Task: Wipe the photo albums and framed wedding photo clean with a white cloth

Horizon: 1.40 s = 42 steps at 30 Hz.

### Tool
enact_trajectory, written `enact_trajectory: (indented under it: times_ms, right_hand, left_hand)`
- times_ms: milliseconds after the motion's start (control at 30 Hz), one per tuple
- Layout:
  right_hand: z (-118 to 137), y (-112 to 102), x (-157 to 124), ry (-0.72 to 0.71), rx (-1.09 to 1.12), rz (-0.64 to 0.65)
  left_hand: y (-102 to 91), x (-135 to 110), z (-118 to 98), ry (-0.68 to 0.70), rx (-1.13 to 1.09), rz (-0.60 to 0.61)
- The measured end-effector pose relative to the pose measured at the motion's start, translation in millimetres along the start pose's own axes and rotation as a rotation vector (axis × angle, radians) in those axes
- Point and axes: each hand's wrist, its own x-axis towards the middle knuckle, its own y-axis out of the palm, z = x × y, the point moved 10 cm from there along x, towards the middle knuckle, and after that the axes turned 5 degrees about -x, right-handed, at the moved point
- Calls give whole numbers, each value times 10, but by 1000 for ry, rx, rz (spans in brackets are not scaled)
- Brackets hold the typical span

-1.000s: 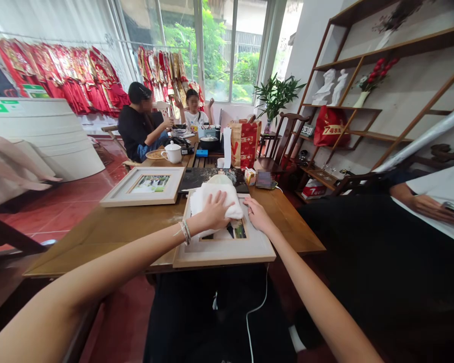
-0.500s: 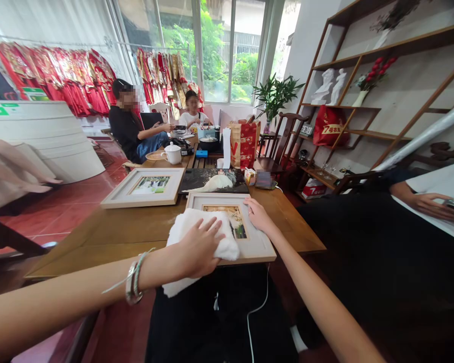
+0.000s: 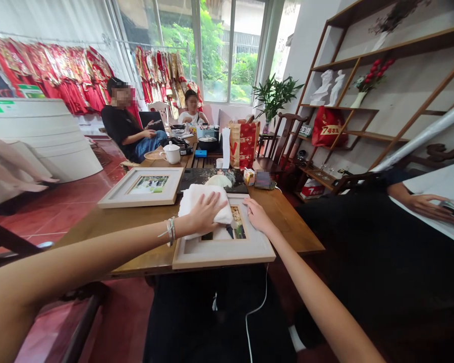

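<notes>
My left hand (image 3: 208,209) lies with fingers spread on a folded white towel (image 3: 196,196), pressing it over the upper left part of a pale wooden picture frame (image 3: 219,260). The towel covers part of the photo (image 3: 238,222) inside the frame and laps past its left edge. At the frame's upper right side, my right hand (image 3: 258,216) is closed over the rim, its fingers bent; the thumb is hard to make out. A second framed picture (image 3: 147,184) rests flat on the table, to the left and farther back.
Past the frames on the wooden table (image 3: 144,237) are a dark tray (image 3: 196,176), a white lidded cup (image 3: 172,152) and a red paper bag (image 3: 244,143). A white cable (image 3: 256,302) hangs below the front edge. Two people sit farther back; another person's hand (image 3: 429,204) holds a phone at right.
My left hand and the towel have moved up and away across the frame, baring its lower left corner. My right hand stays on the rim. The person in black at the back has drawn their arms in.
</notes>
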Motion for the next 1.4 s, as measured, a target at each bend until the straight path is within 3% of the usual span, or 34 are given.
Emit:
enact_trajectory:
  times_ms: [200, 433, 567, 733, 833, 900, 1000, 1233, 1400]
  right_hand:
    - [-11, -15, 11, -27, 18, -24]
    - [173, -90, -4, -115, 67, -2]
    - [139, -107, 4, -69, 91, -19]
    - [-39, -73, 20, 20, 83, -33]
    - [-56, -67, 25, 18, 80, -26]
    - [-44, -74, 27, 14, 76, -24]
    - [-9, -92, 22, 9, 70, -23]
    - [52, -138, -32, 62, 69, -25]
    - [96, -144, -51, 82, 67, -25]
  left_hand:
    - [41, 297, -108, -7, -26, 14]
    - [147, 442, -398, 9, -197, 150]
    - [109, 264, -594, 53, -287, 268]
    - [-126, -216, -1046, 192, -371, 414]
    - [-277, -421, -1281, 275, -308, 342]
    - [-311, -445, -1326, 286, -246, 254]
    - [-254, -327, -1214, 233, -183, 156]
    - [-68, 145, -580, 31, -36, 56]
    - [-39, 432, -309, 15, 52, -30]
